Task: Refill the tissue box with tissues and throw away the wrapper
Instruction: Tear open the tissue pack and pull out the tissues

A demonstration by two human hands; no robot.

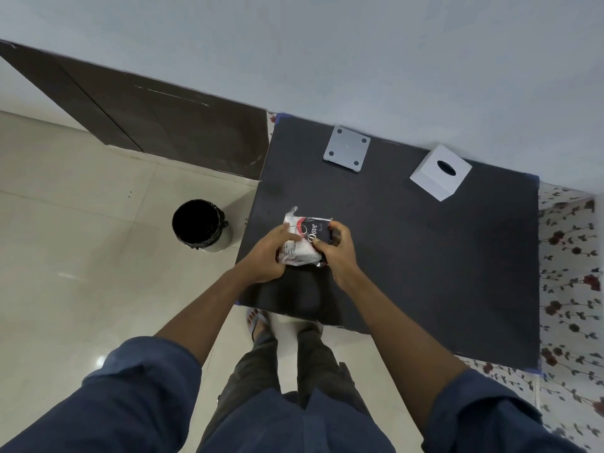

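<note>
A wrapped tissue pack (307, 238), white with a black and red printed wrapper, is held over the near left part of the black table (425, 256). My left hand (268, 256) grips its left side and my right hand (338, 253) grips its right side, thumb on top. The white cube tissue box (439, 173) with an oval opening on top stands at the table's far right. Its flat grey base plate (347, 148) lies apart from it near the far edge, showing round feet at its corners.
A round bin (201, 225) lined with a black bag stands on the tiled floor left of the table. A dark wooden panel (163, 125) runs along the wall at the back left. A floral cloth (572, 273) lies right of the table.
</note>
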